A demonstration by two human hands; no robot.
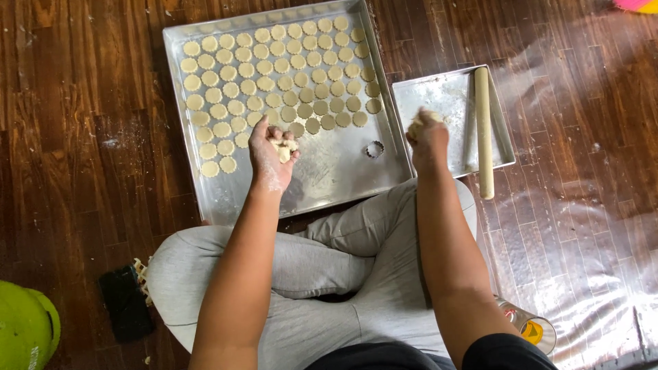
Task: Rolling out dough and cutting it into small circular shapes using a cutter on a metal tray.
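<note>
Left grip [274, 152] on dough pieces [284, 148] over cookie-filled tray [329, 171]

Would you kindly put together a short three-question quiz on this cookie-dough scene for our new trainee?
1. True or false: the rolling pin lies across the large tray.
2. Which hand holds cut dough pieces over the large tray: (a) the left hand or (b) the right hand?
3. Fill in: the small metal cookie cutter sits on a bare part of the ____ tray.

Key
1. False: it rests on the small tray, one end reaching past the rim onto the floor covering.
2. (a); the right hand holds a lump of dough over the small tray.
3. Large, to the right of the rows of dough rounds.
</note>
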